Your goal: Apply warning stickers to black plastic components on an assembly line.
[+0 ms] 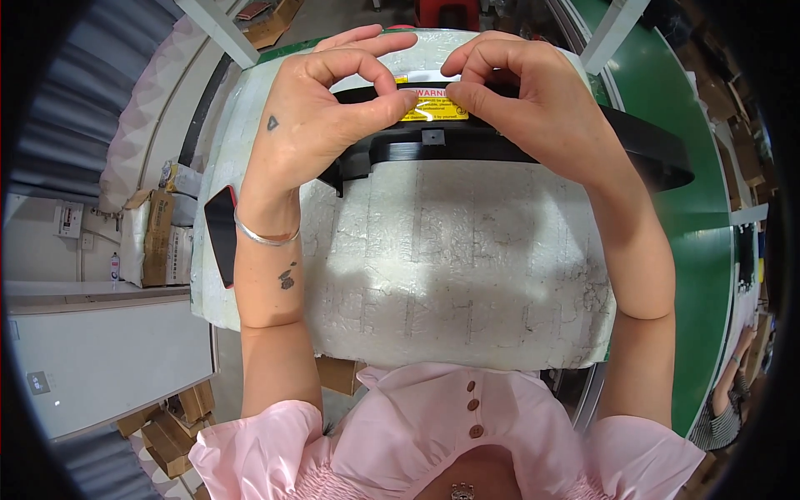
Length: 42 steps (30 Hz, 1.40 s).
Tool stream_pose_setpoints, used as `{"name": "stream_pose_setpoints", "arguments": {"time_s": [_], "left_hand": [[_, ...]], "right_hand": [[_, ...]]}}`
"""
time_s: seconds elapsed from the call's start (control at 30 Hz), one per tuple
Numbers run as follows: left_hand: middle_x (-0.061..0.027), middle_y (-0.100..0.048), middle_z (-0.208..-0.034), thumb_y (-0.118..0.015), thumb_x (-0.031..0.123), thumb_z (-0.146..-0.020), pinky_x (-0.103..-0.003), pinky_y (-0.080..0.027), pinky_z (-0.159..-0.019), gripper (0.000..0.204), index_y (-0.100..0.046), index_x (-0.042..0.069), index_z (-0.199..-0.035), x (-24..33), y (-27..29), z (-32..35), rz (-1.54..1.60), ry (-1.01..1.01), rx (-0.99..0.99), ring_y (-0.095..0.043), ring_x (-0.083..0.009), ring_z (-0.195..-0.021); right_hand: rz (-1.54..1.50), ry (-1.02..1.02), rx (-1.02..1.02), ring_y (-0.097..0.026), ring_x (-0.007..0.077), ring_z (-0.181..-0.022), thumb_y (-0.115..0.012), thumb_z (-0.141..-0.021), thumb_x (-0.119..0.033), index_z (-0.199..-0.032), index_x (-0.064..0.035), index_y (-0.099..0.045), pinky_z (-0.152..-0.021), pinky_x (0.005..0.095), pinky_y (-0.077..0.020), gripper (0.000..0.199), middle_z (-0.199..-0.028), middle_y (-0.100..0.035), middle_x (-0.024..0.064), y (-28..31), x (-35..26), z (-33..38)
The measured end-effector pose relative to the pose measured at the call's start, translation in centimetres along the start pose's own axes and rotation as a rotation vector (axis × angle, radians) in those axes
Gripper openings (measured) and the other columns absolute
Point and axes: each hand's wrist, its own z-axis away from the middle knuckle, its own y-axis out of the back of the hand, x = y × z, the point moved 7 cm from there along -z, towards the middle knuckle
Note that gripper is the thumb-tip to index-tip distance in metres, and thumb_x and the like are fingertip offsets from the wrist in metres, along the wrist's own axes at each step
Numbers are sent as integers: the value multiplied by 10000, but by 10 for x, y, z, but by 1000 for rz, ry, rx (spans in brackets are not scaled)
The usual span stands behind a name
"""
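Note:
A yellow label (435, 109) with a red-and-white top band and small print spans the gap between my fingertips. My left hand (321, 108) pinches its left edge between thumb and forefinger, the other fingers stretched out. At the right edge, the thumb and forefinger of my right hand (542, 104) pinch it too. Just behind and below lies a long, curved black plastic part (475, 148), reaching out to both sides under my hands. Whether the label touches the part, I cannot tell. A smaller yellow label (401, 79) shows just beyond.
The part rests on a worn white foam-like work surface (450, 267). A dark phone with a red edge (221, 235) lies by my left forearm. White posts (218, 32) rise at the far corners. Cartons (150, 237) stand at left; another person's arm (733, 367) shows far right.

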Motion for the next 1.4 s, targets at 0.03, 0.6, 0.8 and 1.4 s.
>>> {"name": "stream_pose_setpoints", "arguments": {"time_s": [0.03, 0.6, 0.8, 1.4], "left_hand": [[-100, -688, -1137, -785, 143, -720, -392, -327, -1075, 141, -672, 66, -683, 0, 0, 0, 0, 0, 0, -489, -286, -1266], [-102, -693, -1119, -781, 150, -721, -386, -342, -1068, 151, -668, 56, -690, 1, 0, -2, -4, -1, -1, -498, -282, -1256], [-102, -694, -1119, -784, 150, -718, -383, -349, -1063, 157, -665, 52, -688, 3, 1, 0, -17, -2, 2, -502, -282, -1250], [-121, -666, -1179, -723, 41, -748, -351, -413, -1016, 123, -621, 46, -680, 8, -4, -2, -104, 0, -58, -455, -255, -1307]], "right_hand": [[20, 24, 16, -644, 206, -681, -646, -807, -105, -760, 57, -644, -645, 296, -519, 169, -829, -680, 126, 1, -1, 0], [3, -24, 4, -636, 184, -660, -635, -807, -95, -769, 69, -640, -631, 284, -516, 168, -791, -678, 120, 1, -1, -1], [11, 1, 20, -620, 174, -633, -637, -808, -95, -786, 69, -639, -617, 279, -509, 165, -773, -670, 118, 0, -1, 0], [68, 30, 35, -634, 216, -661, -677, -771, -77, -751, 46, -626, -622, 294, -507, 135, -789, -646, 120, 2, -5, 1]]}}
